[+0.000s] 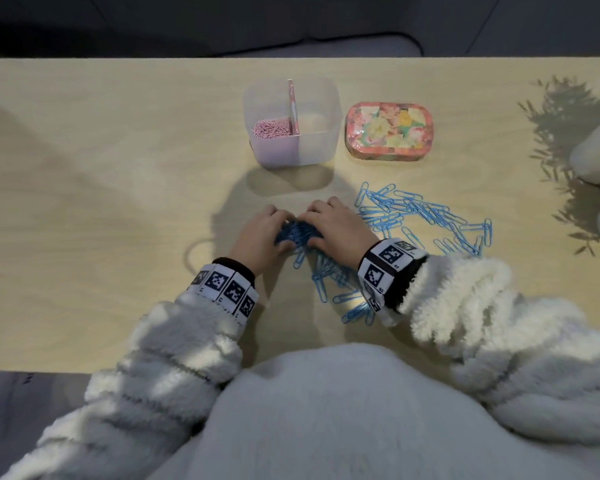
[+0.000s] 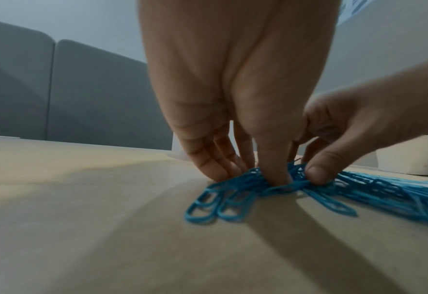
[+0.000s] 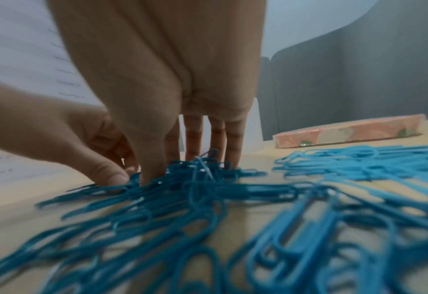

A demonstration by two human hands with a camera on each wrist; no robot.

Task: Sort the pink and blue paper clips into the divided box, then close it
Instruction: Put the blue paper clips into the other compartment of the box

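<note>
A heap of blue paper clips [image 1: 297,234] lies on the table in front of me. My left hand [image 1: 284,233] and right hand [image 1: 312,230] close on it from either side, fingers behind and thumbs in front. In the left wrist view my left hand [image 2: 253,171] pinches the blue clips [image 2: 233,191]. My right hand [image 3: 182,169] grips the same heap [image 3: 197,179]. More blue clips [image 1: 423,216] lie scattered to the right. The translucent divided box [image 1: 321,147] stands open behind, with pink clips [image 1: 272,128] in its left compartment. The right compartment looks bare.
The box's floral lid [image 1: 388,133] lies flat to the right of the box. Two white pots [image 1: 596,150] stand at the table's right edge, under plant shadows. Loose blue clips [image 1: 343,299] lie near my right wrist. A grey sofa stands beyond the wooden table [image 1: 118,168].
</note>
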